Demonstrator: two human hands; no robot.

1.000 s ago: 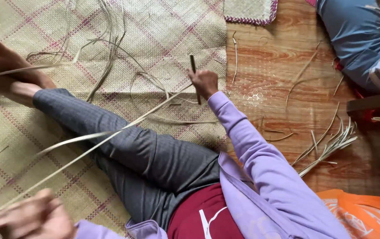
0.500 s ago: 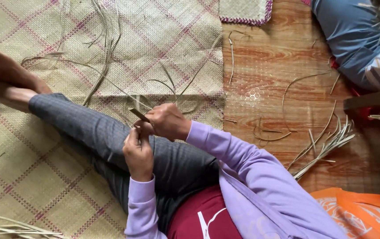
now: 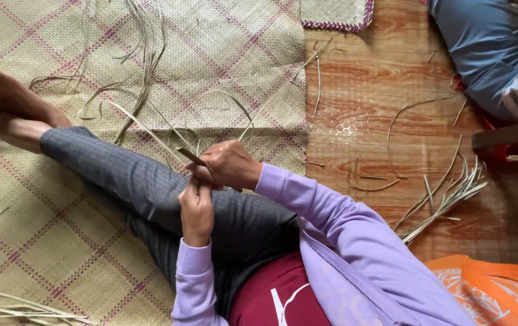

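over the grey-trousered knee, right hand (image 3: 230, 164) and left hand (image 3: 195, 208) pinch a thin strip (image 3: 144, 130).

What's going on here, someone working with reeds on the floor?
A person sits on a woven mat, legs stretched out. The right hand grips a thin dark tool against a pale leaf strip; the left hand pinches the strip just below. Loose strips lie on the wooden floor nearby.
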